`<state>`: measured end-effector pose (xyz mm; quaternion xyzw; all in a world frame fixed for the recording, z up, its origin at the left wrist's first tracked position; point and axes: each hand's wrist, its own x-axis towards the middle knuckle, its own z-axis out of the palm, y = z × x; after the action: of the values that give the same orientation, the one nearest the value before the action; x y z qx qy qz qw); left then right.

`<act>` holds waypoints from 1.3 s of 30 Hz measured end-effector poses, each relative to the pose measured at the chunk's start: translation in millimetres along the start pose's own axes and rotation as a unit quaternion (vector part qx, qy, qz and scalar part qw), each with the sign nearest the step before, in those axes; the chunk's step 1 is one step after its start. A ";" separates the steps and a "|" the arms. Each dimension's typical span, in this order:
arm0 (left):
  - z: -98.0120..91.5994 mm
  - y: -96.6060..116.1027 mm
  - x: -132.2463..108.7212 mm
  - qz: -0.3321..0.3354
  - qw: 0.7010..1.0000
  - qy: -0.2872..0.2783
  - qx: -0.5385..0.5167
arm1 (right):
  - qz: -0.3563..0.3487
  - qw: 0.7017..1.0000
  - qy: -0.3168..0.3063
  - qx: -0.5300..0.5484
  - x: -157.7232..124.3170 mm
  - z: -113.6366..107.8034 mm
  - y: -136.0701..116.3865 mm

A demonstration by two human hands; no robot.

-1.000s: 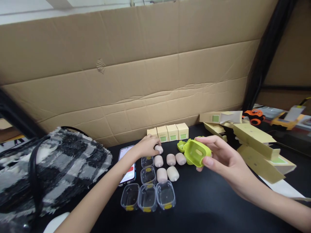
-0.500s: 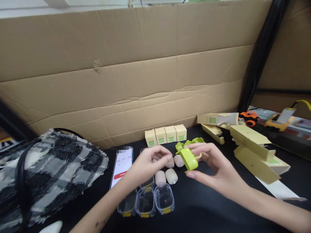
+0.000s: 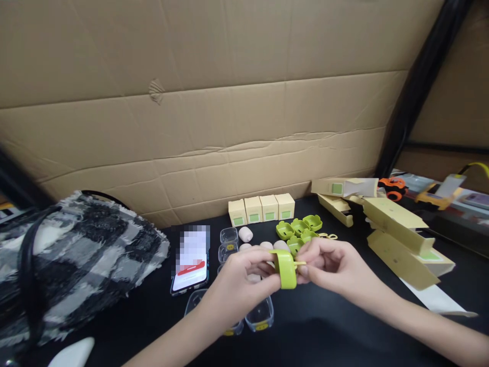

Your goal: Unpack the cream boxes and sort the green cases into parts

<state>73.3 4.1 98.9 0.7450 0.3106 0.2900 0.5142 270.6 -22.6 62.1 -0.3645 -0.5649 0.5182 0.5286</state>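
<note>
"How do the hands stand?"

"Lower centre of the frame, above the black counter (image 3: 324,326): the left hand (image 3: 248,278) is closed, thumb and fingers gripping the left edge of the green case shell (image 3: 288,275). The right hand (image 3: 328,262) has its fingertips pinched on the yellow-green strap (image 3: 301,263) at the shell's right side."

"How would you do this well?"

"It looks like strap work, so I'd brace the shell firmly with the left without squashing it, and move the strap straight in line with the shell, not sideways. Mind the 5 green pieces (image 3: 284,230) just behind."

"What's different from 0.5 s ago?"

"Then the right hand alone had the shell, and the left was over the pale capsules (image 3: 245,234). Now 2 hands share it, and the phone (image 3: 191,275), left of centre, shows its lower corner clear of the forearm."
</note>
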 end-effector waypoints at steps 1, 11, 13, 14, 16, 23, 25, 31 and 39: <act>0.6 0.3 -1.5 0.016 0.999 0.001 0.043 | 0.022 1.000 0.000 0.018 0.5 0.4 0.2; 4.8 -0.4 -8.2 0.091 0.976 0.039 0.193 | 0.100 0.993 0.007 0.062 -12.7 14.4 -1.0; 3.3 0.3 -8.4 0.091 0.976 0.029 0.197 | 0.088 0.995 0.004 0.055 -13.8 15.1 -2.6; 2.7 0.6 -8.5 0.089 0.976 0.025 0.198 | 0.085 0.995 0.002 0.047 -13.9 15.1 -3.4; 2.4 0.7 -8.8 0.083 0.976 0.018 0.200 | 0.076 0.997 -0.003 0.031 -13.5 14.7 -4.4; 7.4 -1.3 -10.5 0.048 0.985 0.025 0.167 | 0.037 0.999 -0.008 0.004 -13.3 12.6 -4.2; 8.4 -1.8 -11.3 0.043 0.986 0.025 0.160 | 0.044 0.999 -0.014 -0.003 -13.3 11.8 -4.3; 11.7 -1.7 -13.2 0.033 0.993 0.037 0.104 | 0.019 1.000 -0.004 -0.016 -15.9 12.9 -2.7; 7.7 -5.4 -9.9 -0.005 0.998 0.050 0.038 | -0.041 0.998 0.023 -0.051 -14.3 9.3 6.9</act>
<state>72.0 -6.4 90.3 0.7467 0.3506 0.3124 0.4712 263.1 -36.9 53.1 -0.3793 -0.5932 0.4578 0.5429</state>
